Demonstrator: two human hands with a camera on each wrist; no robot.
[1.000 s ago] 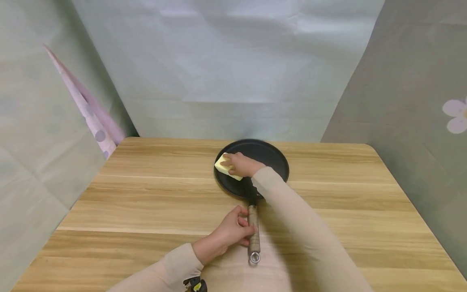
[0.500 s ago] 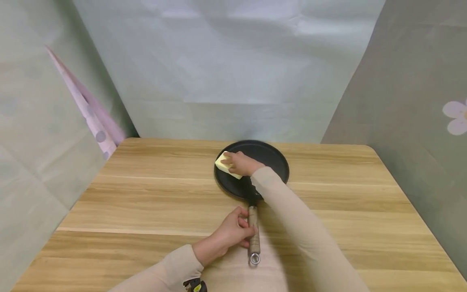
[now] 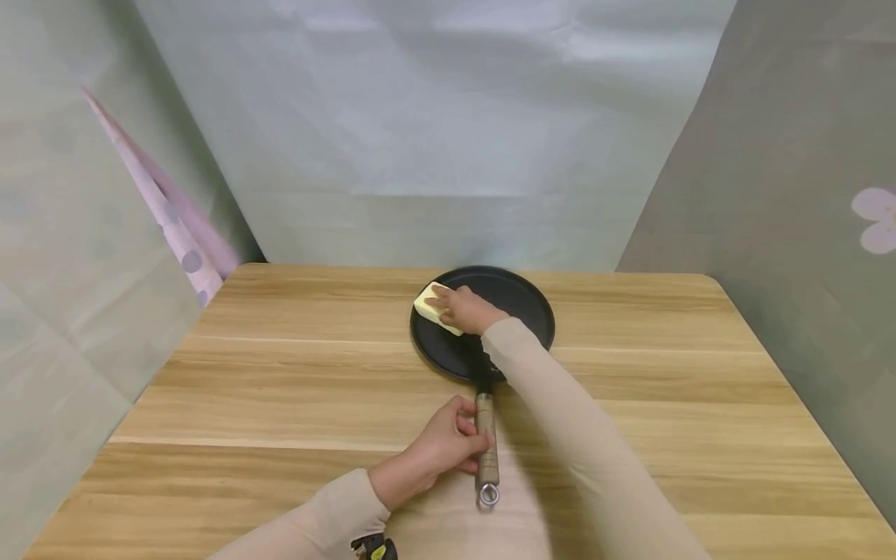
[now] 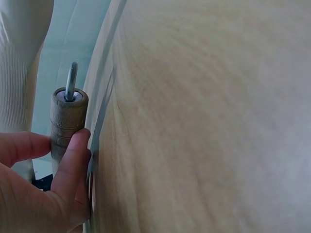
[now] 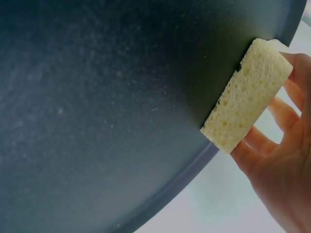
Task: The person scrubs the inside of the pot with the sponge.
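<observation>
Head view showed the right hand (image 3: 467, 309) gripping a yellow sponge (image 3: 432, 305) and pressing it on the far-left part of the black frying pan (image 3: 518, 305), which sat on the wooden table (image 3: 280, 373). The left hand (image 3: 441, 447) had fingers curled round the pan's wooden handle (image 3: 486, 443), near the table's front edge.

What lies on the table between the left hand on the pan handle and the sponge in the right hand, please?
In the head view, only the black pan surface and its handle lie between the left hand and the sponge, which the right hand presses.
</observation>
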